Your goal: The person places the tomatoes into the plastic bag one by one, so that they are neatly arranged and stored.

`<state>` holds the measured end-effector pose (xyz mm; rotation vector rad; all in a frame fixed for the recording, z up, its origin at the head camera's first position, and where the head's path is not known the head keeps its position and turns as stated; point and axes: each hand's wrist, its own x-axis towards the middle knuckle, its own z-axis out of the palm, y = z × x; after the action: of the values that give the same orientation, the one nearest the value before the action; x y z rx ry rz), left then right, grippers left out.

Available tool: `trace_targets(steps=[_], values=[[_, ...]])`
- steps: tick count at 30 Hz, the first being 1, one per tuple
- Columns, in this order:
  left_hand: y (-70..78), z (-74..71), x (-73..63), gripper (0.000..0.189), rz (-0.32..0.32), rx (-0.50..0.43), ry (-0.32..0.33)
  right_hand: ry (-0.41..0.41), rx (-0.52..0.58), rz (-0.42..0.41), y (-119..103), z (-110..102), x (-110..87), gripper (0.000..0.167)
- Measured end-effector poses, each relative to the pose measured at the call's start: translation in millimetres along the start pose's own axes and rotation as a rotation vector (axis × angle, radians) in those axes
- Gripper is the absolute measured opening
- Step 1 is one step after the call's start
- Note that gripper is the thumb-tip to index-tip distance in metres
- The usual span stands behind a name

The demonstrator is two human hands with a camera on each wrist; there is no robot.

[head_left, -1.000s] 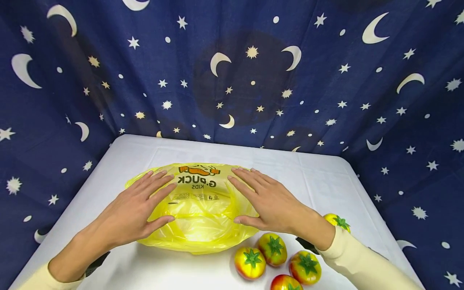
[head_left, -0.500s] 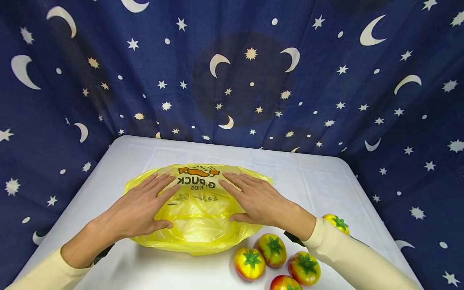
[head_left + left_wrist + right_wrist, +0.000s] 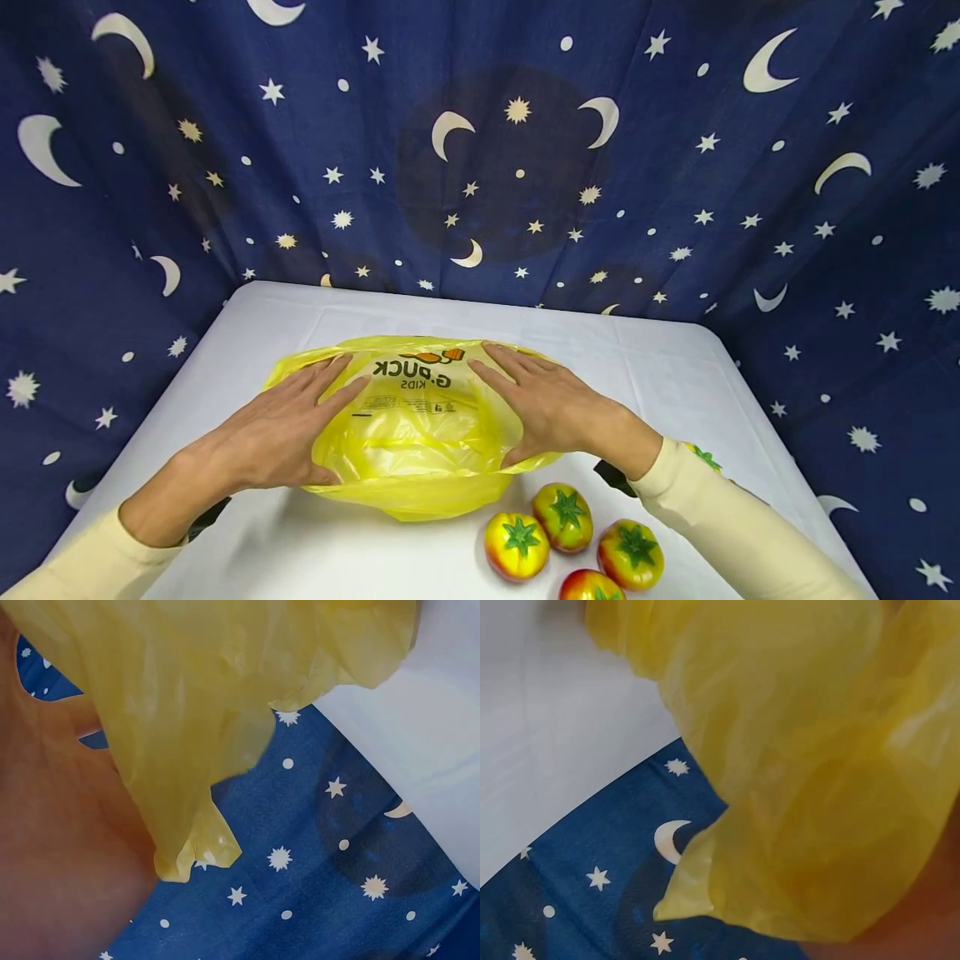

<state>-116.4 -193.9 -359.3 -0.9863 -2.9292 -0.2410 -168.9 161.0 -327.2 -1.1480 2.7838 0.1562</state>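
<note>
A yellow plastic bag (image 3: 420,442) lies on the white table with its mouth spread toward me, and mirrored "G.DUCK KIDS" print shows on its far inner side. My left hand (image 3: 277,429) is at the left side of the mouth, fingers long and apart, thumb tip by the front rim. Opposite it, my right hand (image 3: 551,404) has its straight fingers at the back rim and its thumb low at the front. In the left wrist view the film of the bag (image 3: 172,697) hangs beside the palm; in the right wrist view the bag (image 3: 802,787) covers most of the hand.
Several red-and-yellow toy fruits with green star-shaped leaves, one of them a whole fruit (image 3: 517,546), lie in front and to the right of the bag. Another fruit (image 3: 703,454) is partly behind the right sleeve. A blue star-patterned curtain (image 3: 525,208) surrounds the table (image 3: 637,375).
Both hands moved inward over the bag, then settled at the sides of its mouth. The front rim has lifted and stretched between the thumbs, and the printed side has shifted slightly right.
</note>
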Motion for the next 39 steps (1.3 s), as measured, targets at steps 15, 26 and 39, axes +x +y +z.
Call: trace_targets(steps=[15,26,39], values=[[-1.5,-2.0,3.9,0.128,-0.066,-0.138,-0.076,0.045,0.045,-0.045,13.9,5.4,-1.0,0.133],[-3.9,3.3,8.2,0.131,-0.070,-0.138,-0.106,0.029,0.064,-0.049,20.2,15.8,2.5,0.132],[-5.4,6.6,10.4,0.130,-0.076,-0.129,-0.103,0.037,0.061,-0.047,22.6,22.7,3.3,0.130]])
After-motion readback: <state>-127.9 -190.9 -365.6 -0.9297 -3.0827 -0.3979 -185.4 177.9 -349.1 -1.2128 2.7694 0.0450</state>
